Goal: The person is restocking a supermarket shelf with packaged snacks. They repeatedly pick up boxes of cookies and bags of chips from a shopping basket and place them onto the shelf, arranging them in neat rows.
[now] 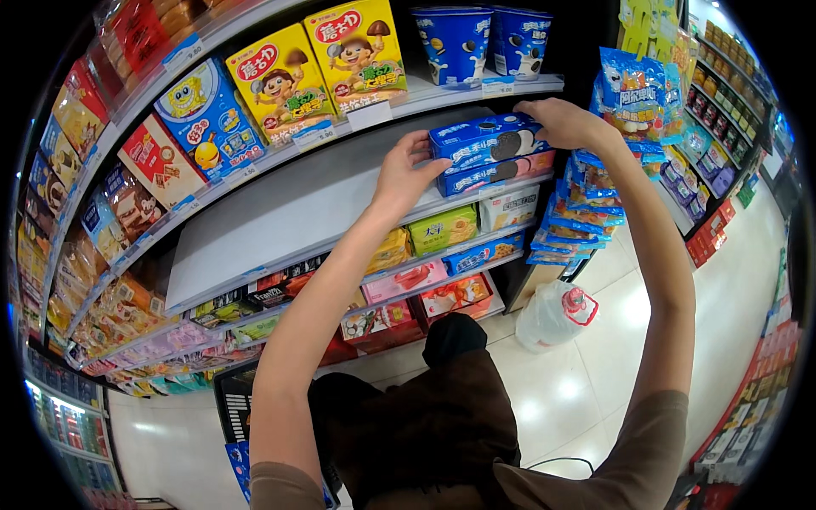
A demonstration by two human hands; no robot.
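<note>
A long blue Oreo biscuit box [488, 141] lies on top of a second Oreo box [497, 171], which is blue with a pink end. Both are stacked at the right end of a grey metal shelf [287, 217]. My left hand [408, 167] grips the upper box's left end, thumb at its front and fingers curled behind. At the other end, my right hand [564, 121] holds the upper box's right corner, its index finger stretched along the back edge. The backs of both boxes are hidden from me.
Yellow biscuit boxes [357, 54] and blue Oreo cups [452, 44] stand on the shelf above. Blue snack bags [631, 95] hang close to my right forearm. On the floor are a large clear plastic bottle [545, 319] and, by my left arm, a black basket [233, 398].
</note>
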